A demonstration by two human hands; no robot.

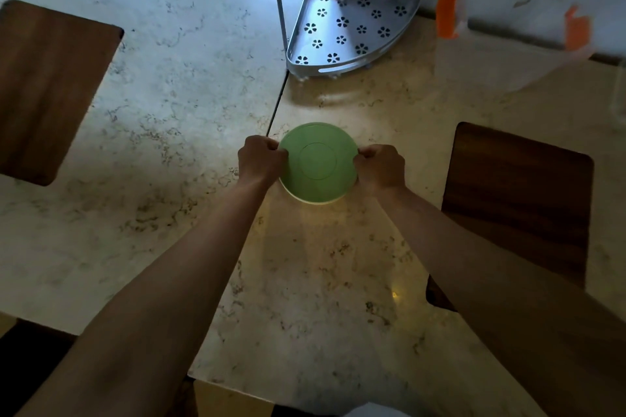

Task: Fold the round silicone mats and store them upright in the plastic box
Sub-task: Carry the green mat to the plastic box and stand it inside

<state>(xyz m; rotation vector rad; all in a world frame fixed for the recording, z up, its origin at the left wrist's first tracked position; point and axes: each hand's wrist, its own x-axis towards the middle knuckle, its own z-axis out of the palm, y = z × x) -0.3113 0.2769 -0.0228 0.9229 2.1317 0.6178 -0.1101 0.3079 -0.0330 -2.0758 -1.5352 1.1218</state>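
Left hand [261, 159] and right hand [380, 165] pinched shut on opposite edges of a green round silicone mat [317, 164], held flat between them over the marble desk [189, 105]. A paler rim showing just beneath the mat's near edge. Beyond the hands, a perforated metal corner shelf [349, 27]; farther right, a blurred clear plastic box [515, 44] with orange clips [447, 15].
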